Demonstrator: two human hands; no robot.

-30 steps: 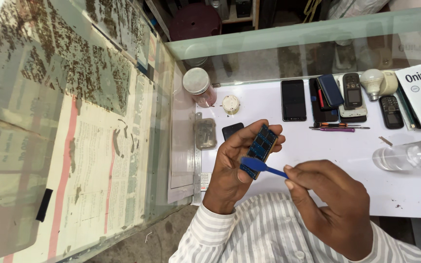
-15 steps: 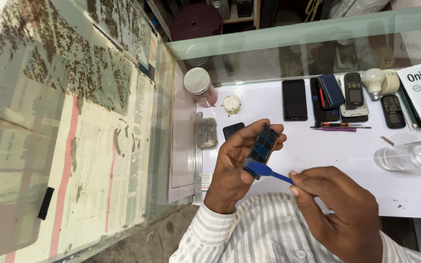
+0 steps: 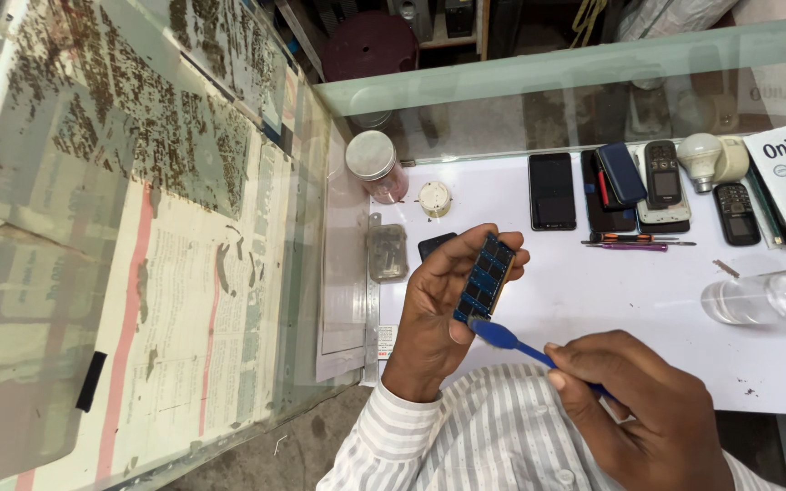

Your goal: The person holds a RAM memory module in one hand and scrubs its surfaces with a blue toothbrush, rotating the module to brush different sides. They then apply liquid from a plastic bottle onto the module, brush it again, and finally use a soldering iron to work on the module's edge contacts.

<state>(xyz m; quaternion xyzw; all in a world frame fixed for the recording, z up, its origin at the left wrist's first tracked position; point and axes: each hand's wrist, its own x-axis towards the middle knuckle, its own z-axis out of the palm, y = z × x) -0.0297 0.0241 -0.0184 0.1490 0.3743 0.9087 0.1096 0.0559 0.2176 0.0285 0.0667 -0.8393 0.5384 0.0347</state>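
Fingers of the left hand (image 3: pixel 438 305) clamp a blue circuit board (image 3: pixel 484 277) upright above the white bench (image 3: pixel 593 300). Right hand (image 3: pixel 648 409) grips a blue brush (image 3: pixel 502 336), its head touching the board's lower end. Phones (image 3: pixel 552 191) line the bench behind.
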